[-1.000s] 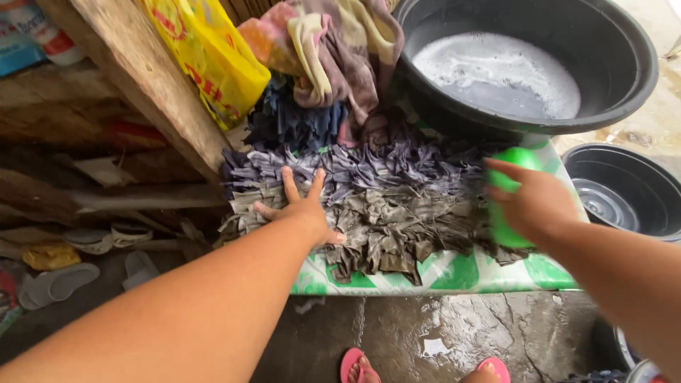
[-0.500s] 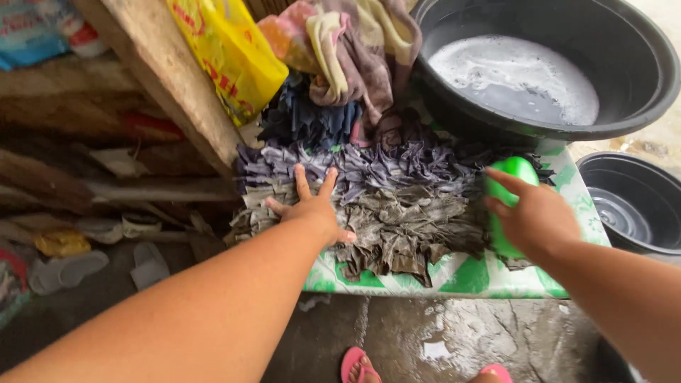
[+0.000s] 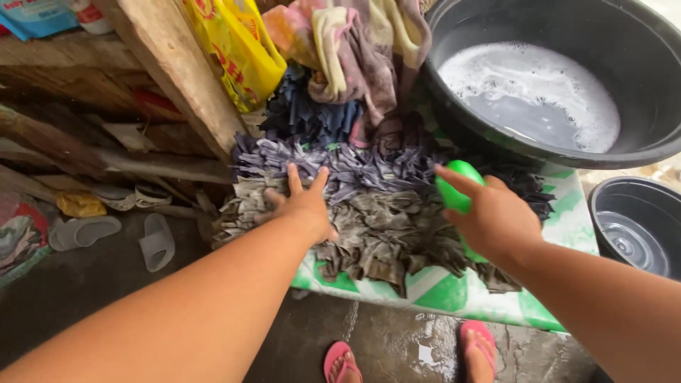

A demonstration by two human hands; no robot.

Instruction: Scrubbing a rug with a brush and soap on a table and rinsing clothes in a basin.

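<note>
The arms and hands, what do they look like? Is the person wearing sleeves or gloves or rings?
Both arms are bare up to the picture's edge: no sleeves show. The left hand and right hand wear no gloves, and no rings, bracelets or watch can be seen. Two long forearms reach in from the bottom.

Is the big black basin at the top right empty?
No, the big black basin holds soapy water with white foam across its surface.
</note>
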